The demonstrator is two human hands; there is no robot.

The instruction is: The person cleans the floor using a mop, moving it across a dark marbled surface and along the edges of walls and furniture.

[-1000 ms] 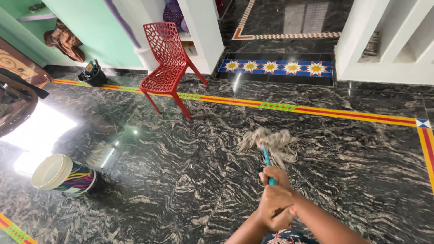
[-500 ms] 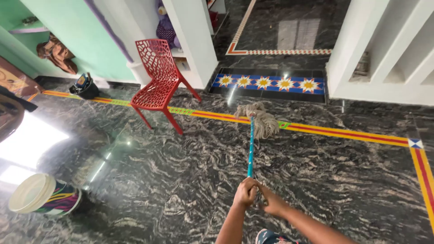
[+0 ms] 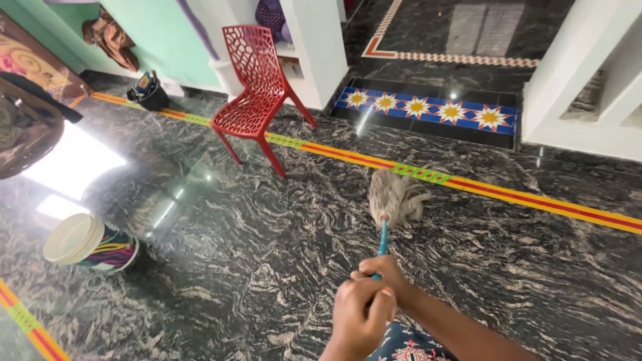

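Both hands closed on the mop handle (image 3: pixel 382 242): right hand (image 3: pixel 382 271) wrapped round the teal shaft lower down, left hand (image 3: pixel 361 313) fisted over its top end, touching the right. Mop head (image 3: pixel 396 195) splayed on the dark marble floor (image 3: pixel 267 267), just this side of the yellow-red floor stripe (image 3: pixel 535 200). Red chair (image 3: pixel 257 87) well left of the mop head, straddling the stripe. Bucket (image 3: pixel 90 244) far left of the mop, tilted.
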